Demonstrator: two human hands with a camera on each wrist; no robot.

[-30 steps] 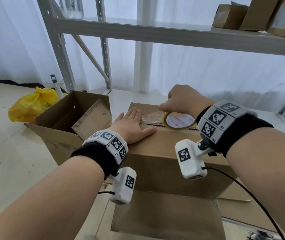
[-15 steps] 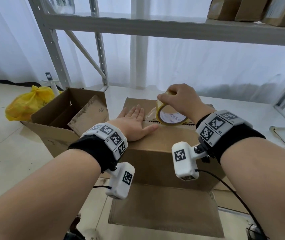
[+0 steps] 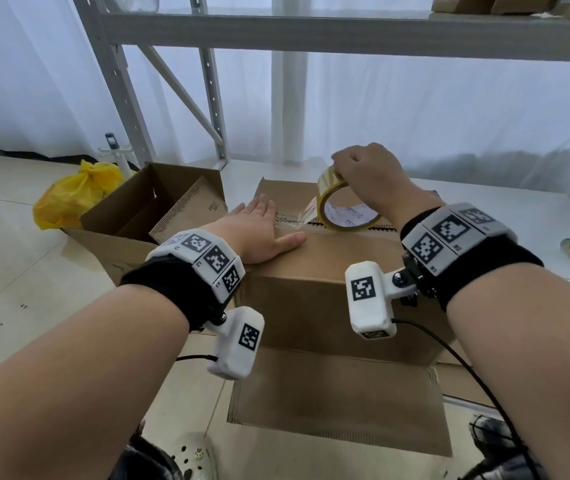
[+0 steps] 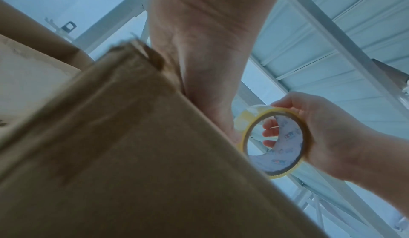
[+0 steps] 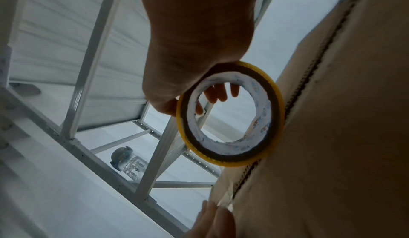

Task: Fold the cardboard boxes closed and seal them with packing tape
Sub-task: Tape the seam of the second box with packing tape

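A closed cardboard box (image 3: pixel 328 271) stands in front of me, its top flaps meeting at a seam. My left hand (image 3: pixel 259 233) lies flat on the top at the left end of the seam, fingers straight, over the start of a clear tape strip (image 3: pixel 297 218). My right hand (image 3: pixel 370 174) grips a yellow-edged roll of packing tape (image 3: pixel 342 206) tilted up on the seam, with tape stretched from it to the left hand. The roll (image 5: pixel 230 114) and the seam (image 5: pixel 309 70) show in the right wrist view. The left wrist view shows the roll (image 4: pixel 274 142) beyond the box's side (image 4: pixel 132 154).
An open cardboard box (image 3: pixel 152 209) stands to the left, with a yellow plastic bag (image 3: pixel 72 195) behind it. A grey metal shelf rack (image 3: pixel 311 32) rises behind the boxes. A flat piece of cardboard (image 3: pixel 339 400) lies on the floor at my feet.
My right hand has lifted the roll from lying flat to tilted on edge and drawn it right, pulling tape off. The left hand has stayed pressed on the box.
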